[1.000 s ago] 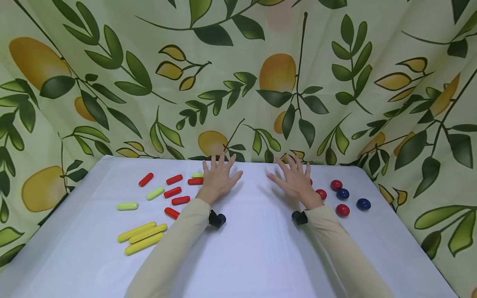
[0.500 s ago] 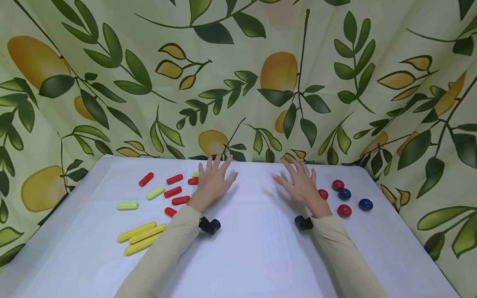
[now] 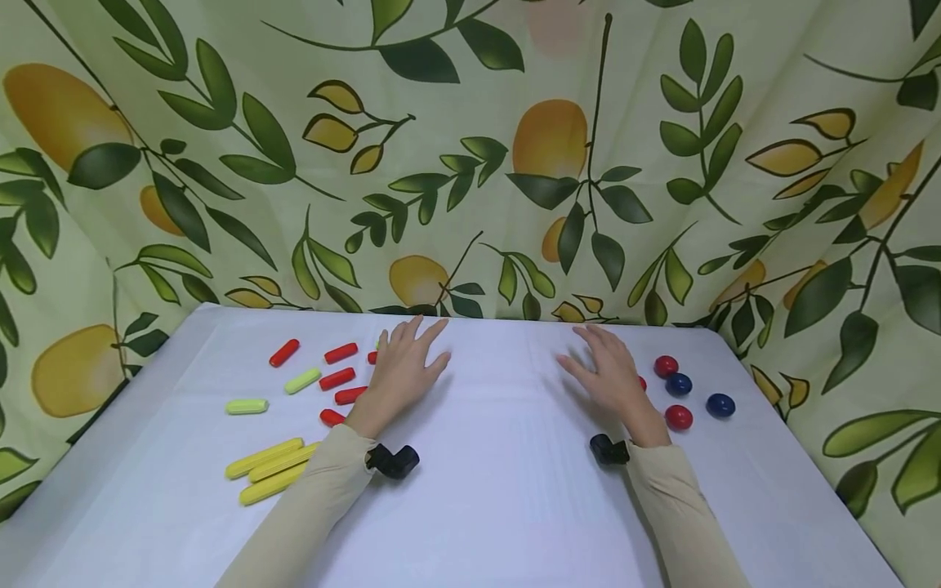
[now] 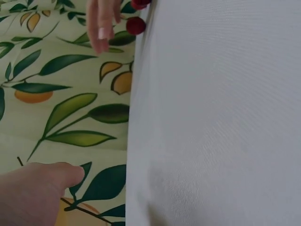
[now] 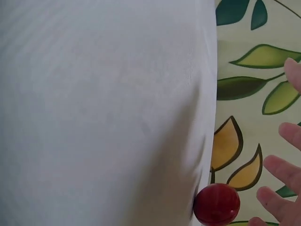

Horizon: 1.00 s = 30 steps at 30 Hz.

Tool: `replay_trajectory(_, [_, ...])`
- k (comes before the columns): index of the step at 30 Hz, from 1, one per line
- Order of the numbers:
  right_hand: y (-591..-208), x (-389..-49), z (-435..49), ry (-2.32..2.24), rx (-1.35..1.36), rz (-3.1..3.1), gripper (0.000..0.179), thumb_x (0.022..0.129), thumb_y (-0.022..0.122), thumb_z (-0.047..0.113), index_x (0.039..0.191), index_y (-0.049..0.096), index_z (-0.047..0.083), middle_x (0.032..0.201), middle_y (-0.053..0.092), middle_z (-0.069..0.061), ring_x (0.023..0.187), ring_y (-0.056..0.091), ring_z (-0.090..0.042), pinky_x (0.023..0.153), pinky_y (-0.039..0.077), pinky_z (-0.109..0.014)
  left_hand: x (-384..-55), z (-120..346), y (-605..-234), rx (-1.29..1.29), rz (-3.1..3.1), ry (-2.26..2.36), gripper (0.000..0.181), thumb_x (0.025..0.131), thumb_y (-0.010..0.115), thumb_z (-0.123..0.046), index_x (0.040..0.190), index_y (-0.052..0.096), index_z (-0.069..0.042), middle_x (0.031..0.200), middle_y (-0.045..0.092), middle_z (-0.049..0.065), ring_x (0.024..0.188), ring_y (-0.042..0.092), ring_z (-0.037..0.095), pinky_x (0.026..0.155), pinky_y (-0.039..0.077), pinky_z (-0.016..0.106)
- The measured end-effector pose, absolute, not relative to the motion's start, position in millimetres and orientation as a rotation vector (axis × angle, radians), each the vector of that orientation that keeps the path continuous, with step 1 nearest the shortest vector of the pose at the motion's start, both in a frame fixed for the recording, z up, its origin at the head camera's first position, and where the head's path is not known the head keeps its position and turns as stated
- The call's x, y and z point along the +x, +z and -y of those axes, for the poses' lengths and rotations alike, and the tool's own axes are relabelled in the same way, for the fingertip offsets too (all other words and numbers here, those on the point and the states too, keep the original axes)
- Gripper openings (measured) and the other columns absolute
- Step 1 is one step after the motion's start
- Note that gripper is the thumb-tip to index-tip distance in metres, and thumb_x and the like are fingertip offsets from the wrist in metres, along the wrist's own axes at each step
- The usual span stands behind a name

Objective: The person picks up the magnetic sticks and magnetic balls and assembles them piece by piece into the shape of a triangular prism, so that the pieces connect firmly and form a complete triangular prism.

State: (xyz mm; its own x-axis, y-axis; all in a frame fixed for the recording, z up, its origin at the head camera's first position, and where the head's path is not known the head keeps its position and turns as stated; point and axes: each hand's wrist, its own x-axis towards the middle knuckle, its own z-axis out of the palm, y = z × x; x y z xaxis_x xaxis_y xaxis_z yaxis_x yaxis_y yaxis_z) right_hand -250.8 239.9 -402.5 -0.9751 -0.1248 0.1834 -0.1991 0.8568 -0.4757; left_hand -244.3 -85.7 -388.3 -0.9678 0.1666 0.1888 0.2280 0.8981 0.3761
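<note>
In the head view my left hand (image 3: 399, 369) hovers over the white table with fingers spread, holding nothing. It partly covers a group of short red sticks (image 3: 341, 353) and light green sticks (image 3: 303, 380). My right hand (image 3: 608, 374) is held likewise on the other side, fingers extended and slightly bent, nothing in its grasp. Beside it are glossy red balls (image 3: 679, 417) and dark blue balls (image 3: 721, 405), one red ball mostly hidden behind the hand. The right wrist view shows a red ball (image 5: 217, 204) near the fingertips.
Three long yellow ridged sticks (image 3: 273, 483) lie together at the left, near the left sleeve. A white cloth (image 3: 500, 490) covers the table. Behind its far edge hangs a curtain (image 3: 456, 106) with leaves and orange fruit. Each wrist wears a small black camera (image 3: 393, 462).
Both hands have moved apart and slightly back from the far edge, the left one leftward over the red sticks, the right one rightward toward the balls. The sticks and balls stay where they lay.
</note>
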Motion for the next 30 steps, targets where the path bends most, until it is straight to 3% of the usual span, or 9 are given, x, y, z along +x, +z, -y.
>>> replay_trajectory(10, [-404, -247, -251, 0.825, 0.252, 2.835, 0.058, 0.095, 0.066, 0.033, 0.141, 0.05, 0.003, 0.153, 0.037, -0.027, 0.142, 0.03, -0.048, 0.115, 0.022, -0.065, -236, 108, -379, -0.351, 2.879, -0.75, 0.051, 0.096, 0.063, -0.032, 0.144, 0.052, -0.02, 0.15, 0.043, 0.019, 0.139, 0.039, 0.04, 0.113, 0.033, 0.061])
replay_trajectory(19, [-406, -247, -261, 0.904, 0.178, 2.917, 0.057, 0.096, 0.065, 0.03, 0.143, 0.047, 0.002, 0.154, 0.033, -0.028, 0.141, 0.029, -0.049, 0.112, 0.028, -0.067, -239, 133, -377, -0.349, 2.922, -0.855, 0.047, 0.094, 0.067, -0.023, 0.139, 0.057, -0.017, 0.141, 0.052, 0.018, 0.127, 0.048, 0.039, 0.104, 0.044, 0.055])
replay_trajectory(30, [-411, -247, -272, 0.885, 0.132, 2.993, 0.05, 0.096, 0.063, 0.015, 0.141, 0.047, -0.001, 0.146, 0.041, -0.028, 0.135, 0.041, -0.045, 0.109, 0.038, -0.059, -243, 149, -386, -0.39, 3.003, -0.837, 0.042, 0.093, 0.065, -0.013, 0.134, 0.061, -0.013, 0.132, 0.058, 0.018, 0.122, 0.051, 0.037, 0.104, 0.043, 0.054])
